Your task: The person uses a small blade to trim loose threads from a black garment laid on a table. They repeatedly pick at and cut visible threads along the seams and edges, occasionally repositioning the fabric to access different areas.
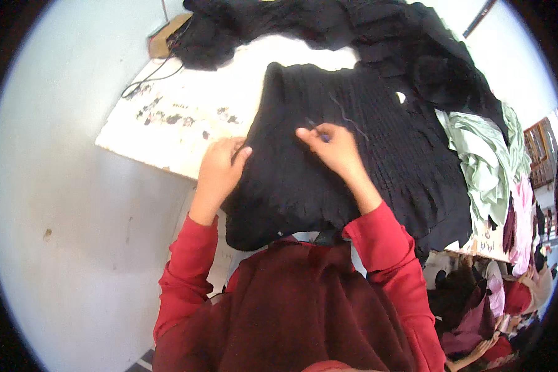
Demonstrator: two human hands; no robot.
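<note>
Cloth point(291, 186) black, pleats point(403, 149) running 11-to-5 o'clock; left hand point(219, 168) pinching its 9-o'clock edge; right hand point(340, 150) gripping small dark tool point(324, 137).

A black pleated cloth point(384, 155) is spread wrinkled across the pale table point(186, 118), its lower part draped past the near edge, with a loose light thread point(351, 122) strewn on top and a small dark tool point(324, 137), mostly hidden, held at its middle.
</note>
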